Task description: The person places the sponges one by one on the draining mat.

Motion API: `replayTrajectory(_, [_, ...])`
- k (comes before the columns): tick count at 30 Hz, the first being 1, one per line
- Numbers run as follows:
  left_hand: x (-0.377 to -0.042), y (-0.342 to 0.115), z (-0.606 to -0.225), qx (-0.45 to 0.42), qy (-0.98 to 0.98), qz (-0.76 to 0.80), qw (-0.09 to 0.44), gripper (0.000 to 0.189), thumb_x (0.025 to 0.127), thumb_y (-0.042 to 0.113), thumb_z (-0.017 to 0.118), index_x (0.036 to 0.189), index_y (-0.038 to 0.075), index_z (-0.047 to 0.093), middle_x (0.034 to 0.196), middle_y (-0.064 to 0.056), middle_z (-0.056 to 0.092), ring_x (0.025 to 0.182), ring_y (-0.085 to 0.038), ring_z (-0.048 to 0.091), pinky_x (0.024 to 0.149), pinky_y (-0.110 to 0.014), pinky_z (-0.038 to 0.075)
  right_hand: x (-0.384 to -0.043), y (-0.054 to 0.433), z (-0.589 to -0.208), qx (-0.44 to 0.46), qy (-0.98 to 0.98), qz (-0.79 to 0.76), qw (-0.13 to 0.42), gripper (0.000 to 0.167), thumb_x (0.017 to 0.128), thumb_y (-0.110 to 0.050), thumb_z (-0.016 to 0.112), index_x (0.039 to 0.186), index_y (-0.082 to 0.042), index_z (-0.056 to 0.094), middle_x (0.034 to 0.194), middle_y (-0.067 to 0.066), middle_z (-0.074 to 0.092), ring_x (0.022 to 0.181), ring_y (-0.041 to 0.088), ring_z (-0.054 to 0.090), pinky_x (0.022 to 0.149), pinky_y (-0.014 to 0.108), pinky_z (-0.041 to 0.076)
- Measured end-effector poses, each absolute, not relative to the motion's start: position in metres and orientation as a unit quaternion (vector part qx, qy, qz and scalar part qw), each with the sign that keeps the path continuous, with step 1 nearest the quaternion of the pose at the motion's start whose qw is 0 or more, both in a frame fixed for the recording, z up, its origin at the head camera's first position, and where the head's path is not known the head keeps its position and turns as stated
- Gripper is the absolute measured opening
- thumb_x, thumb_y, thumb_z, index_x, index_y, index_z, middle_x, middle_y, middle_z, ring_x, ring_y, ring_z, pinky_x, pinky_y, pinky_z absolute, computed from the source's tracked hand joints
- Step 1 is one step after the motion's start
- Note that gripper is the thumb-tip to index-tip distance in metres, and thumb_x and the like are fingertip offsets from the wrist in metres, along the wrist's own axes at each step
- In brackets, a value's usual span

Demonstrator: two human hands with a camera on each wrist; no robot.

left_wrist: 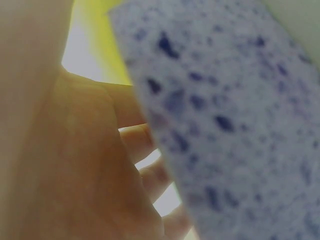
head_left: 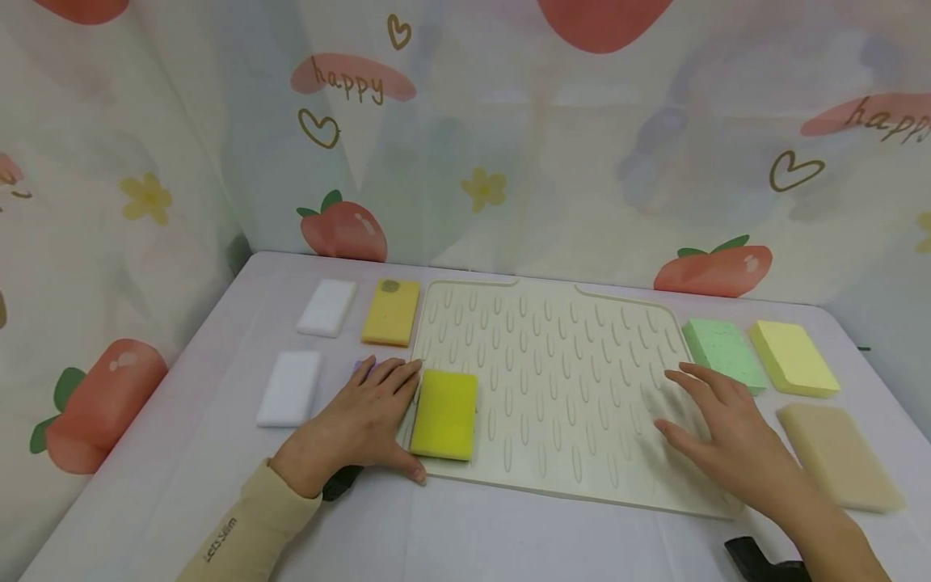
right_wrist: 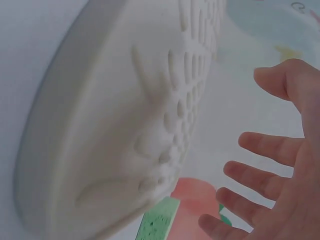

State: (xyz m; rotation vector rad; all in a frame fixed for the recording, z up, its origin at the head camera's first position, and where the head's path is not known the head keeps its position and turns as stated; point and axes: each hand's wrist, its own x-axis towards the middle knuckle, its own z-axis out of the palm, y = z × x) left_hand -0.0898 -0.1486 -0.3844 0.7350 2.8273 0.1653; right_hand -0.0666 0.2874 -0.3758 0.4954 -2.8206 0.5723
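Observation:
A bright yellow sponge (head_left: 445, 416) lies on the front left corner of a cream draining mat (head_left: 538, 465) with raised oval ridges. Just left of it is my left hand (head_left: 364, 420), fingers extended and thumb spread toward the sponge's near corner. A purple-speckled sponge (left_wrist: 235, 120) fills much of the left wrist view beside that palm; in the head view only a sliver shows behind the fingers. My right hand (head_left: 727, 428) hovers over the mat's right side, fingers spread and loosely bent, holding nothing. The right wrist view shows its fingers (right_wrist: 265, 147) apart, beside the mat.
Two white sponges (head_left: 327, 307) and an orange-yellow sponge (head_left: 391, 315) lie left of the mat. At right are a green sponge (head_left: 723, 352), a pale yellow one (head_left: 794, 357) and a beige one (head_left: 840, 457). A printed cloth (head_left: 538, 162) hangs behind the table.

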Motion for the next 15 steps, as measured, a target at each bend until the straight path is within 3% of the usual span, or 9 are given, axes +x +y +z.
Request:
replayTrajectory(7, [-0.090,-0.149,-0.385,0.254,0.960,0.059,0.105,0.131,0.056,0.080,0.076,0.152,0.001,0.036,0.162,-0.011,0.029,0.147,-0.031,0.027,0.122,-0.059,0.014,-0.064,0.308,-0.380,0.169,-0.958,0.188,0.135,0.060,0.080,-0.016,0.080,0.131,-0.002,0.054,0.137,0.028,0.046,0.120,0.051,0.037,0.092,0.062,0.032])
replayTrajectory(15, [-0.090,-0.149,-0.385,0.256,0.959,0.058,0.103,0.131,0.056,0.080,0.076,0.152,0.001,0.036,0.162,-0.011,0.029,0.147,-0.031,0.028,0.122,-0.059,0.014,-0.058,0.330,-0.378,0.142,-0.967,0.171,0.122,0.055,0.085,-0.018,0.077,0.131,-0.002,0.052,0.137,0.029,0.044,0.119,0.053,0.033,0.089,0.062,0.031])
